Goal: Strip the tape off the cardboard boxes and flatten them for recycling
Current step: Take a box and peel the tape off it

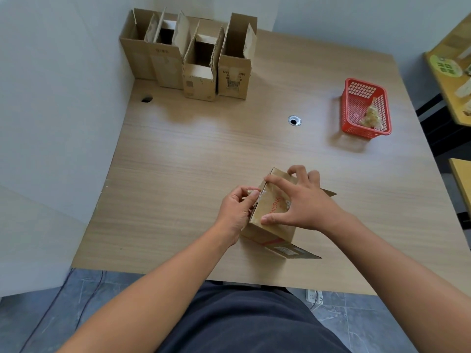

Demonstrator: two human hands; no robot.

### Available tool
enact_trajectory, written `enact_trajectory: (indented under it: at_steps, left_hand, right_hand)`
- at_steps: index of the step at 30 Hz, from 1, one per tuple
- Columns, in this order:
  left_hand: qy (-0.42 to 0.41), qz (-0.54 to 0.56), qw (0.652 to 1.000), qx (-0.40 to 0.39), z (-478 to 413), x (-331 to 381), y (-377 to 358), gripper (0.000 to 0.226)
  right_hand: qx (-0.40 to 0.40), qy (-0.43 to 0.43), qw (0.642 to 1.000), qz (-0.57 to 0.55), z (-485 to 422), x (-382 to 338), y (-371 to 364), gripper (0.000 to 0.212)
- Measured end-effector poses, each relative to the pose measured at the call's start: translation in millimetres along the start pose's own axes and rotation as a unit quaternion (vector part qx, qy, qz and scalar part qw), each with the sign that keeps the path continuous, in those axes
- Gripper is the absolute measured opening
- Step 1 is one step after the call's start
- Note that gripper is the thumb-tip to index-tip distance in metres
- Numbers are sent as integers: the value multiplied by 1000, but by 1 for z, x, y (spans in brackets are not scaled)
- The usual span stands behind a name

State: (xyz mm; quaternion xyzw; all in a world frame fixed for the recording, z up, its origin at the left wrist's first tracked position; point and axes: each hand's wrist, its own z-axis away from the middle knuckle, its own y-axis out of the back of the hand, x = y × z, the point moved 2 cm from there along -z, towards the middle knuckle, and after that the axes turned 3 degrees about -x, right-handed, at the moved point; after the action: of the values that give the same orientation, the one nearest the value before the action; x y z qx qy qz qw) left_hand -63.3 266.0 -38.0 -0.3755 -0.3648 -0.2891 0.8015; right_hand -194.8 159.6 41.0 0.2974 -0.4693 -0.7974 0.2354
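- The small cardboard box [270, 231] is lying near the front of the desk [204, 149], at about 5 o'clock from the desk's centre, with its flaps open.
- The left hand [235, 207] is pinching a strip of tape [255, 193] at the box's 9 o'clock edge.
- The right hand [303, 202] is spanning the top face, its fingers [277, 182] spread and bent over the far edge, holding the box down.
- I think the pull should be going low and slowly along the seam, so the tape is not tearing.
- Four open boxes [193, 59] are standing at 11 o'clock. The red basket [356, 128] at 2 o'clock is holding crumpled tape [372, 115].
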Motion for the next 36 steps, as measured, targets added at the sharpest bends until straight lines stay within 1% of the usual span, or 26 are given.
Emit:
enact_trajectory:
  at_steps: [2,4,7,11,14,17,19,21,27,30,32,34,36]
  left_hand:
    - [-23,-26,999,16,2,-1,-8,7]
    - [-41,-57,997,20,3,-2,-15,9]
    - [-62,-111,992,23,4,-3,-32,9]
    - [-78,-108,990,37,6,-4,-54,10]
    - [-101,-120,987,21,9,2,-69,12]
    - [-143,-171,975,-22,12,12,-84,22]
    - [-167,-227,958,-48,13,18,-91,26]
    - [-179,-283,940,-69,12,20,-98,24]
    - [-207,-391,885,-144,10,9,-131,19]
    - [-217,-433,853,-194,5,-7,-151,14]
    - [-229,-463,827,-222,0,-16,-165,10]
    - [-237,-503,793,-250,-4,-29,-177,13]
    - [-224,-552,758,-267,-9,-47,-182,12]
  right_hand:
    - [6,10,999,-30,3,7,1,101]
    - [17,14,998,-56,7,13,1,92]
    - [53,10,994,-93,12,22,-1,82]
    - [111,-8,985,-131,21,42,1,75]
    - [144,3,973,-177,28,58,5,73]
    - [161,24,957,-240,33,79,8,62]
    - [147,43,947,-283,36,93,9,55]
    - [138,60,941,-304,40,106,8,55]
    - [129,96,912,-376,65,154,-4,60]
    - [96,89,907,-399,77,188,-15,71]
    - [68,72,903,-418,83,210,-25,73]
    - [48,64,902,-425,89,228,-39,70]
    - [22,63,907,-416,91,241,-59,70]
